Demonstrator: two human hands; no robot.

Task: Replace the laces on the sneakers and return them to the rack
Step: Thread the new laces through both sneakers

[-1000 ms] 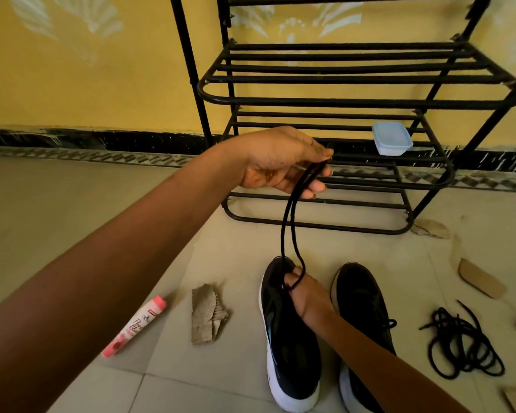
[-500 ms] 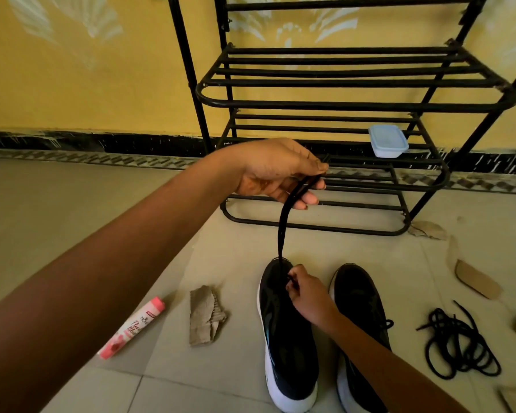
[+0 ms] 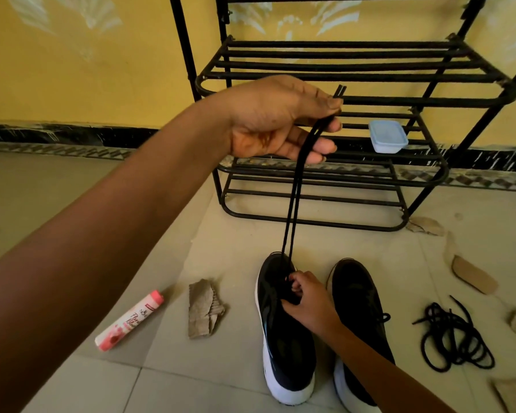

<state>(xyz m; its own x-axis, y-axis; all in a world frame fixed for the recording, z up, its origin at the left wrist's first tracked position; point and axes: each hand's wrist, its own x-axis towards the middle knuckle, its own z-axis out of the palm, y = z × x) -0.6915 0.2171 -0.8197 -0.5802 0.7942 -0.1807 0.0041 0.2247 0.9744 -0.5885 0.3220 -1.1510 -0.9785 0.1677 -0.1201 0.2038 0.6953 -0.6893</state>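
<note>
Now the black lace is running taut in two strands from the left sneaker on the floor up to the left hand. That hand is pinching it between thumb and fingers, higher than half a second ago, with both lace tips now poking out above it. The right hand is staying curled on the lace at the sneaker's front. The other sneaker is standing just beside, the rack behind, and a loose lace is lying to the right.

Warm, fairly bright daylight fills the scene, with pale patterned patches on the yellow wall (top of frame). Floor shadows are soft. Wide-angle distortion bows the rack near the edges, and the near forearm looks slightly soft.
</note>
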